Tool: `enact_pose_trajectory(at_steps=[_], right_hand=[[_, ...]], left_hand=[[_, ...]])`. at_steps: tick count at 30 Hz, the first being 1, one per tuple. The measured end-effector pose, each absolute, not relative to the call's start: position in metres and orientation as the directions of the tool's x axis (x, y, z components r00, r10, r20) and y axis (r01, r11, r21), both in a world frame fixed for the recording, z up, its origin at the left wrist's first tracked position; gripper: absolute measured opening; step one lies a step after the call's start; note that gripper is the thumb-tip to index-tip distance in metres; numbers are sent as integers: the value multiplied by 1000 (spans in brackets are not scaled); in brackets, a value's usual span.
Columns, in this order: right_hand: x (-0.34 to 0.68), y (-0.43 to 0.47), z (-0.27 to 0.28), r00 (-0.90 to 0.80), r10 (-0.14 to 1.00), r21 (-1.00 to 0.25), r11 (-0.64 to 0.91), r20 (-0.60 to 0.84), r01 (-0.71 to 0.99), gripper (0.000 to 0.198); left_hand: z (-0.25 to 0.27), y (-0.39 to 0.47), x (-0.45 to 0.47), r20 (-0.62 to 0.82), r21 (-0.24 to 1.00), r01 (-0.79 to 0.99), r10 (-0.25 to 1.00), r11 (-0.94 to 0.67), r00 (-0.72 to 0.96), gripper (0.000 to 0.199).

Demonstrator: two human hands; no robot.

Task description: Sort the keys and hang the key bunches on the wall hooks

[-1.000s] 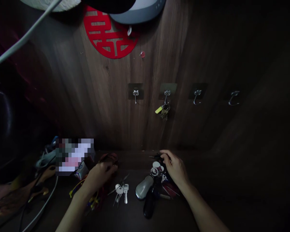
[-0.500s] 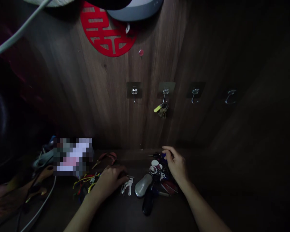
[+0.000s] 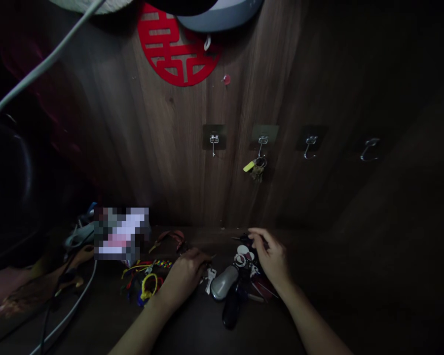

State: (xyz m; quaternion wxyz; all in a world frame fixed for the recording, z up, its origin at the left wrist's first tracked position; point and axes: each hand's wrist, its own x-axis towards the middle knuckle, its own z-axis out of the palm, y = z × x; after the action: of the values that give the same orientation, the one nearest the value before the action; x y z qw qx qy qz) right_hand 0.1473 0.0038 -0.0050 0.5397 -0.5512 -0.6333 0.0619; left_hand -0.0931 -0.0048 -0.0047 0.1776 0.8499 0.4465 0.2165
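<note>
My left hand (image 3: pixel 187 271) is low over the shelf with its fingers curled round a bunch of keys. A silver key (image 3: pixel 210 281) hangs out below the fingertips. My right hand (image 3: pixel 273 257) rests at the right edge of a pile, index finger stretched out and thumb a little apart, over dark keys (image 3: pixel 244 239) by the wall. Between the hands lie white round tags (image 3: pixel 245 252), a key ring (image 3: pixel 240 260), a grey oval fob (image 3: pixel 224 282) and a black fob (image 3: pixel 231 309). What lies under the right palm is hidden.
Metal hooks line the wooden wall; one bears keys (image 3: pixel 258 170) with a yellow tag (image 3: pixel 248 166). Left of my hand lie coloured cords (image 3: pixel 148 286), a brown strap (image 3: pixel 172 237) and a blurred-out packet (image 3: pixel 122 234). A white cable (image 3: pixel 44 64) crosses the upper left.
The camera view has shifted slightly left. My left hand has moved right with the keys, closer to the grey fob, uncovering more coloured cords. My right hand has hardly moved.
</note>
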Motion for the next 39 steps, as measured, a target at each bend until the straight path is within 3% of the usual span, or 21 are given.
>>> enact_pose_trajectory(at_steps=[8,21,28,32,39], right_hand=[[134,-2,-4,-77,759,-495,494,647,715,21],[117,-10,-5,-321,709,-385,641,628,663,24],[103,-20,-2,-438,715,-393,679,545,620,15],[97,-23,-6,-387,746,-414,637,541,650,24],[99,-17,-12,-298,753,-478,619,587,623,14]], left_hand=[[-5,-11,-79,182,454,733,858,-507,481,20],[-3,-14,-79,248,583,675,890,-452,382,17],[0,-17,-72,307,799,475,930,-368,203,11],[-1,-18,-67,269,898,328,956,-294,120,15],[-7,-15,-63,215,975,44,972,-220,97,22]])
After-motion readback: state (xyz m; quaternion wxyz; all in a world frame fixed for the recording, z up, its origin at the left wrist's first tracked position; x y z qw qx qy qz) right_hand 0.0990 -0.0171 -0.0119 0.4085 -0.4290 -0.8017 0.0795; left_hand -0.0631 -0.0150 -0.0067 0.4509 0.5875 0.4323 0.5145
